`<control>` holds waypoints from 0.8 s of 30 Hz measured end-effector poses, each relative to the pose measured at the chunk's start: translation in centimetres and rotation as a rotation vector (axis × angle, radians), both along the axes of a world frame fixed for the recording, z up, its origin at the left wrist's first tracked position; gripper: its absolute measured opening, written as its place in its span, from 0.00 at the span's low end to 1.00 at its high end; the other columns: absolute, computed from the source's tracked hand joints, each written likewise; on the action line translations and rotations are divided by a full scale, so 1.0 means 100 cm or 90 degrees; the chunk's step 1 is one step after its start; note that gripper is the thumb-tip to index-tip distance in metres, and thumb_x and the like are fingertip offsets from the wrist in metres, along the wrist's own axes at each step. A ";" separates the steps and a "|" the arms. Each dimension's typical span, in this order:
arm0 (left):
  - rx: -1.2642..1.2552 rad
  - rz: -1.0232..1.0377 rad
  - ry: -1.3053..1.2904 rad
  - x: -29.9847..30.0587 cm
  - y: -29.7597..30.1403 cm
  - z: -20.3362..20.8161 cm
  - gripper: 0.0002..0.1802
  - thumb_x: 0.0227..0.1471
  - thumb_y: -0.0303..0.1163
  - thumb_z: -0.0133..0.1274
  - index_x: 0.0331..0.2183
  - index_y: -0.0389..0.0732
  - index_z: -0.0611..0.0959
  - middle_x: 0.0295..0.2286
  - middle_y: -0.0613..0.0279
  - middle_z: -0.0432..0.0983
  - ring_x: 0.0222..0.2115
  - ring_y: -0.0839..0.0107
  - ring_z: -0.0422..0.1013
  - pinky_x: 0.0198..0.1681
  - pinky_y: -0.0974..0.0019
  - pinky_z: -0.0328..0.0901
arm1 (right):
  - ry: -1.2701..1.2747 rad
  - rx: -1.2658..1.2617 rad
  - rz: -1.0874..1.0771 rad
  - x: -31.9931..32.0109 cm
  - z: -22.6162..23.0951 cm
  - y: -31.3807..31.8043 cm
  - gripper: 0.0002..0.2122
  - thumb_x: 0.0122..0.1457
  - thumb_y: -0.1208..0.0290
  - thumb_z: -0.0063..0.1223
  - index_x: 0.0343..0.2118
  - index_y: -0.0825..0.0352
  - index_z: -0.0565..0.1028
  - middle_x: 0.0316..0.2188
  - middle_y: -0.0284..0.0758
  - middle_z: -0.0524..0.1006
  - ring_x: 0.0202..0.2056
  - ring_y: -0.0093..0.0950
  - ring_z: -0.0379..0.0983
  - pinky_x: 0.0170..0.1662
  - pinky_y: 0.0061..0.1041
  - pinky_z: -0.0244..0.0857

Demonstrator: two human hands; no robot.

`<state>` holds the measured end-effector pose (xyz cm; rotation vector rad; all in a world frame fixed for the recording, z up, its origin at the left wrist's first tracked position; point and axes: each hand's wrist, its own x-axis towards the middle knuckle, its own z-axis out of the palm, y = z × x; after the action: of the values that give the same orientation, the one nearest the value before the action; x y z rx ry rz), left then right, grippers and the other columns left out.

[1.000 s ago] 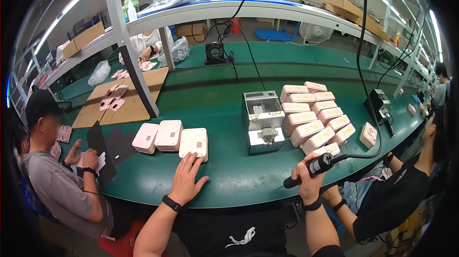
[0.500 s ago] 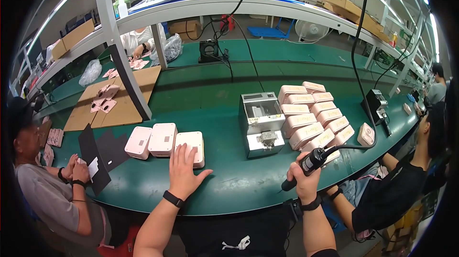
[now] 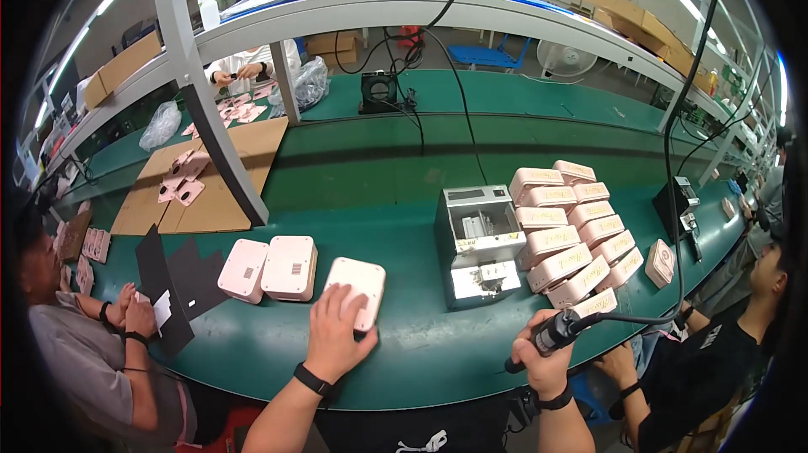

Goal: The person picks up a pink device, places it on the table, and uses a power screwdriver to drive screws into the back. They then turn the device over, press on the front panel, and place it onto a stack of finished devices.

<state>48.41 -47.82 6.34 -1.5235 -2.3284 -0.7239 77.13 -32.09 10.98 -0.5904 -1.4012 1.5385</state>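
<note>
My left hand is curled over the near end of a pale pink plastic case, fingers on its top and thumb at its near right side. Two similar cases lie to its left, one with a small grid of holes and the other against it. In my right hand is a black electric screwdriver, held at a slant over the bench's near edge with its tip toward lower left. A black cord runs from its rear end up and out at the top.
A metal screw-feeder machine stands between my hands. Right of it, several pink cases are packed in rows. Black sheets and cardboard lie left on the green bench. Co-workers sit on both sides; another works across.
My left hand has closed around the near end of the case and shifted it right, away from the other two, turning it slightly. My right hand still holds the screwdriver. The view has shifted a little.
</note>
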 end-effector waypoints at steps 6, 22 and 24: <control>-0.114 -0.315 -0.105 0.005 -0.019 0.024 0.29 0.39 0.36 0.62 0.47 0.47 0.79 0.53 0.59 0.71 0.60 0.54 0.62 0.62 0.44 0.55 | -0.086 -0.002 0.024 -0.005 0.000 0.005 0.16 0.51 0.84 0.57 0.41 0.68 0.65 0.21 0.34 0.73 0.18 0.22 0.69 0.24 0.21 0.66; -0.170 -0.481 -0.217 0.037 0.025 0.021 0.37 0.39 0.41 0.67 0.53 0.48 0.76 0.59 0.50 0.61 0.60 0.48 0.60 0.63 0.43 0.56 | 0.049 0.112 -0.084 -0.007 0.034 0.053 0.13 0.58 0.78 0.53 0.44 0.66 0.64 0.22 0.33 0.70 0.20 0.24 0.67 0.27 0.27 0.66; -0.138 -0.426 -0.251 0.035 0.031 0.015 0.40 0.39 0.43 0.70 0.55 0.48 0.75 0.60 0.47 0.58 0.59 0.46 0.61 0.62 0.44 0.58 | 0.087 0.123 -0.061 -0.008 0.043 0.060 0.11 0.61 0.75 0.52 0.43 0.65 0.64 0.23 0.33 0.70 0.20 0.24 0.67 0.28 0.28 0.66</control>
<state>51.87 -44.68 7.79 -2.5099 -2.1857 -1.0194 76.34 -26.08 15.24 -0.4199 -1.3784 1.3242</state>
